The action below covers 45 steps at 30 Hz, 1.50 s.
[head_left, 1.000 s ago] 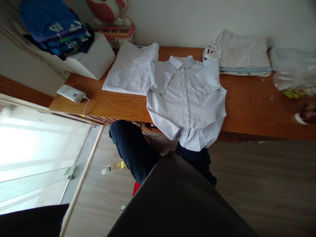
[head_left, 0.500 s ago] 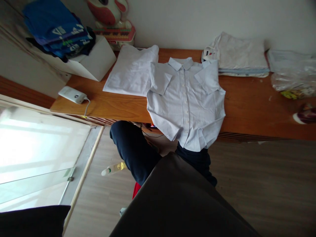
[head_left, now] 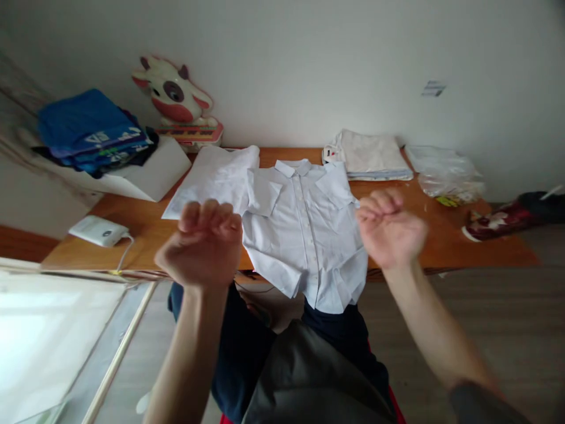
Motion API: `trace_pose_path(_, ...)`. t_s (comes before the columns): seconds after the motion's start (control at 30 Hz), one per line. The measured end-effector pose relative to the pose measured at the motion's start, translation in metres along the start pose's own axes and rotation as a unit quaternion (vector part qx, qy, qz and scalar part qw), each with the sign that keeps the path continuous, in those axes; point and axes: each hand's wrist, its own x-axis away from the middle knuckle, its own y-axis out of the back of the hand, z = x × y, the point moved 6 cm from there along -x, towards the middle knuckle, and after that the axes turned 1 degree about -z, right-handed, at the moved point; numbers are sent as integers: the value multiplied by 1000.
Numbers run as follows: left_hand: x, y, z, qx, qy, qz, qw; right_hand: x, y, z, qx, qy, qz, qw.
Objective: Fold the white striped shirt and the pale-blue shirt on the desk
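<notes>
A light buttoned shirt (head_left: 304,218) lies front up on the wooden table, its collar toward the wall. Its sleeves are folded inward, and the hem hangs past the front edge above my legs. Raised in the air left of the shirt, my left hand (head_left: 200,244) has its fingers curled in, with nothing seen in it. My right hand (head_left: 391,229) is up by the shirt's right side, fingers likewise bent toward the palm and holding nothing. Both hands are slightly blurred. A folded white cloth (head_left: 216,176) lies beside the shirt on the left.
At the back right sits a stack of folded clothes (head_left: 371,154), then plastic bags (head_left: 445,171) and a dark red cup (head_left: 498,221). To the left are a white power bank (head_left: 97,231) with a cable, a white box (head_left: 154,176) topped with blue clothes (head_left: 95,135), and a cow-shaped toy keyboard (head_left: 179,100).
Both my hands have come into view, raised over the table's front. The view has tilted up, showing more wall and the whole cow toy. The shirt lies as before.
</notes>
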Motion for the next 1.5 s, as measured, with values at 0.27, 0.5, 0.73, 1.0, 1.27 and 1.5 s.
trace_pose_path(0.27, 51, 0, 98, 42, 153, -4, 987, 36, -7, -78, -157, -94, -40, 982)
trace_pose_path(0.5, 64, -10, 112, 72, 182, -22, 980, 51, -25, -89, -175, -107, -15, 979)
trace_pose_path(0.73, 73, -8, 125, 132, 186, -55, 972, 58, -30, -100, -157, -106, 11, 982)
trace_pose_path(1.0, 79, -1, 126, 130, 194, -61, 970, 63, -35, -105, -153, -106, 46, 981)
trace_pose_path(1.27, 82, 1, 121, 153, 184, -60, 969, 68, -45, -104, -117, -104, 63, 986)
trace_pose_path(1.5, 84, -1, 118, 158, 172, -89, 968, 75, -43, -99, -88, -99, 64, 989)
